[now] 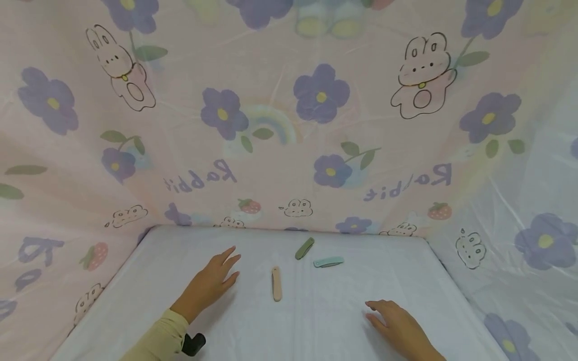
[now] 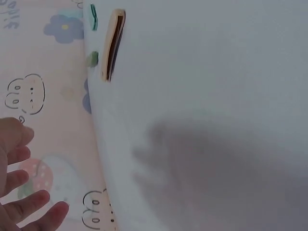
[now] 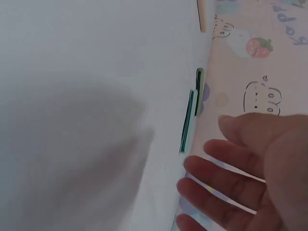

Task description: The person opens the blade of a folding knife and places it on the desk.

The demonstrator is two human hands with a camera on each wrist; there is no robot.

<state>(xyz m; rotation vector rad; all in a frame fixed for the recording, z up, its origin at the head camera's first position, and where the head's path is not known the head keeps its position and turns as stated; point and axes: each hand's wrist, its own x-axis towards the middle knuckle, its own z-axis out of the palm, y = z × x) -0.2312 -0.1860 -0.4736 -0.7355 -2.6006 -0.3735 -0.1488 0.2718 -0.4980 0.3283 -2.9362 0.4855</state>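
Three slim handles with rounded ends, like folded pocket knives, lie apart on the white surface. The peach one (image 1: 276, 284) points toward the person, and a dark slot shows along its edge in the left wrist view. Farther back lies the olive green one (image 1: 304, 248), slanted, with the teal one (image 1: 328, 262) just right of it. My left hand (image 1: 212, 283) hovers left of the peach handle, fingers spread and holding nothing. Over the right front part of the surface is my right hand (image 1: 399, 326), its fingers relaxed, nothing in it. The teal handle is nearest to it.
A white-covered table (image 1: 244, 331) spreads under both hands. Pink curtains (image 1: 271, 165) printed with rabbits and purple flowers rise behind it and at both sides. A black device (image 1: 194, 344) sits at the left wrist, beside the pale yellow sleeve (image 1: 158, 337).
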